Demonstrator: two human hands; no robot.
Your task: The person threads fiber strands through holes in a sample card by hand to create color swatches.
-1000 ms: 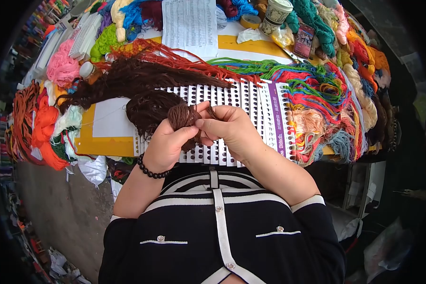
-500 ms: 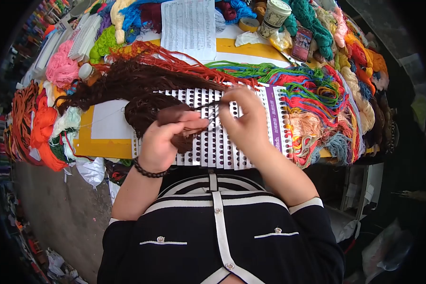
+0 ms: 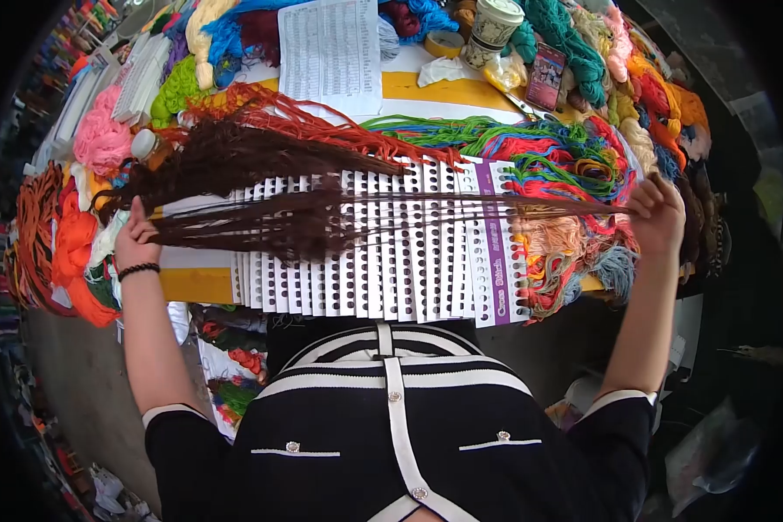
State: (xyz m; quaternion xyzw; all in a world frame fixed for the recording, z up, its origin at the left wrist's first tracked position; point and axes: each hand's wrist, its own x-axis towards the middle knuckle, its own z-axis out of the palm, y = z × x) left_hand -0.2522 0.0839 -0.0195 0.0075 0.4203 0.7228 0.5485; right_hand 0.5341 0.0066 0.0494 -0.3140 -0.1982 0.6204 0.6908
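Note:
A bundle of dark brown thread is stretched level across the table in front of me. My left hand, with a black bead bracelet at the wrist, grips the thick end at the far left. My right hand pinches a few thin strands pulled out to the far right. Beneath the thread lies a white punched thread-organiser card with a purple strip. A second brown thread hank lies behind it on the table.
Heaps of coloured thread cover the table: orange at the left, pink, red and green at the right. A printed sheet, a paper cup and a tape roll sit at the back.
My hands were close together at the middle, working on the brown bundle. They have now spread wide apart, the left going left and the right going right, drawing strands out long.

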